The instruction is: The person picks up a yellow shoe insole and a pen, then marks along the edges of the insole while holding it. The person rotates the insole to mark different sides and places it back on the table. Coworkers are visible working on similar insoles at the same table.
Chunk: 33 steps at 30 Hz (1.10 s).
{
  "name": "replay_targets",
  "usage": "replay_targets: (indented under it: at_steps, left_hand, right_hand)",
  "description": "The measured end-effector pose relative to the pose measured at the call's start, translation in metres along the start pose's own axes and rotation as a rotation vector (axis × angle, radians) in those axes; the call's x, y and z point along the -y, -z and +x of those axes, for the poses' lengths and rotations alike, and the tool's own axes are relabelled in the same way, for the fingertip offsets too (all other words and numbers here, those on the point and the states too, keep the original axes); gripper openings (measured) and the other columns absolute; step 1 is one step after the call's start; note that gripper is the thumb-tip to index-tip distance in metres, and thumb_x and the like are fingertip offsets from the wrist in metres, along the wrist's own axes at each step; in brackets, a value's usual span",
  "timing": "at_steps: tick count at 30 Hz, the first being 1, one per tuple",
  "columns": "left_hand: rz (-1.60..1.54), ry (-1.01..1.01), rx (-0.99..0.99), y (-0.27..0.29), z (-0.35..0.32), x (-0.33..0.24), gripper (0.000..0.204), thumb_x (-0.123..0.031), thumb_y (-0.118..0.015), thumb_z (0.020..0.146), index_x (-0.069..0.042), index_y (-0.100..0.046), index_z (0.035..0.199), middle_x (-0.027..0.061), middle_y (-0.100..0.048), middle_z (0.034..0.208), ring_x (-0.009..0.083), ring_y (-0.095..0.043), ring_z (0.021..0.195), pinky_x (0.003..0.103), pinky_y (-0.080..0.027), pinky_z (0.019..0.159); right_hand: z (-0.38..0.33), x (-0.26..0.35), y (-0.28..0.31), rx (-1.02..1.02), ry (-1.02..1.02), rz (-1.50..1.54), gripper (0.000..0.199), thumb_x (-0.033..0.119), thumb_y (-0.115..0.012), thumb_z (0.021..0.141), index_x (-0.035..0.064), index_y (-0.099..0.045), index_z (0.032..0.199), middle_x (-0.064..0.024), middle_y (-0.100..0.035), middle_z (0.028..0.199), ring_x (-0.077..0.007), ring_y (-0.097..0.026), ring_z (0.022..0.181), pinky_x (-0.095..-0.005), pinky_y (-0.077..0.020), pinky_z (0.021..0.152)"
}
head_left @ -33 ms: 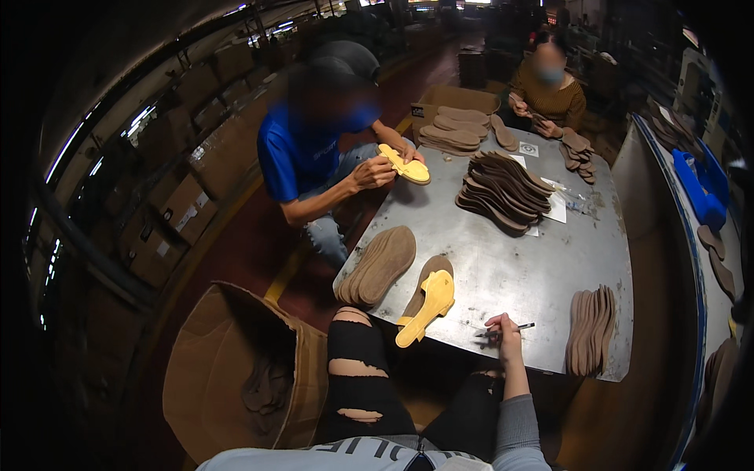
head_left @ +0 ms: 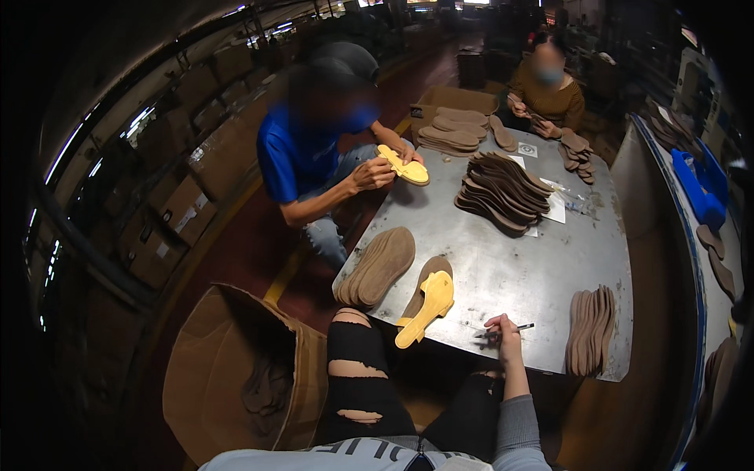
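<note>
My right hand rests by the near edge of the metal table, its fingers closed on a dark pen. My left hand is out of view. To the left of my right hand lies a yellow sandal-shaped piece, placed over a brown insole and jutting past the table's near edge. Further left is a fanned stack of brown insoles. At the right corner stands another row of brown insoles.
A large dark insole pile occupies the table's middle. A person in blue across the left side holds a yellow sandal piece. Another person sits at the far end. An open cardboard box stands beside my left leg.
</note>
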<state>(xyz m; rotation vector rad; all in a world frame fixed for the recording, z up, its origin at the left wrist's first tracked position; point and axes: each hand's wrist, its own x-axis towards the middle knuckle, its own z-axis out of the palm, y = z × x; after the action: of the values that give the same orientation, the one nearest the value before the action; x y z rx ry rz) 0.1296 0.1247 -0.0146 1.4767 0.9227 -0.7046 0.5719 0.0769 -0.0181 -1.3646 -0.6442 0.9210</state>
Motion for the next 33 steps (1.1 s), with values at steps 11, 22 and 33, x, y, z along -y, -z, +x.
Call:
replay_targets:
  at_steps: [11,22,33]
  left_hand:
    - [0.0,0.002,0.02,0.0009,-0.0001,0.0028,0.042,-0.039,-0.043,0.093,-0.003,-0.058,0.108,0.0139,-0.062,0.1,0.0207,-0.056,0.087,0.033,-0.042,0.085]
    - [-0.001,-0.001,0.023,0.0004,-0.0019,0.0044,0.044,-0.04,-0.042,0.094,-0.002,-0.056,0.112,0.0133,-0.061,0.103,0.0198,-0.055,0.09,0.033,-0.041,0.087]
    - [-0.004,0.005,0.034,0.0053,-0.0033,0.0097,0.047,-0.042,-0.041,0.094,-0.002,-0.055,0.116,0.0127,-0.06,0.106,0.0189,-0.054,0.092,0.032,-0.04,0.089]
  right_hand:
    - [-0.0011,0.0023,-0.0007,0.021,-0.009,0.002,0.047,0.042,-0.042,0.095,0.0018,-0.062,0.081,0.0017,-0.05,0.057,-0.0065,-0.045,0.054,-0.0206,-0.035,0.053]
    - [-0.0017,0.0034,-0.0014,0.013,0.017,-0.047,0.046,0.041,-0.042,0.095,0.002,-0.062,0.081,0.0016,-0.05,0.058,-0.0066,-0.047,0.056,-0.0205,-0.0361,0.054]
    - [-0.0025,0.0037,-0.0037,0.024,-0.003,-0.065,0.041,0.038,-0.044,0.095,0.0042,-0.064,0.08,0.0028,-0.048,0.058,-0.0056,-0.043,0.055,-0.0202,-0.0345,0.052]
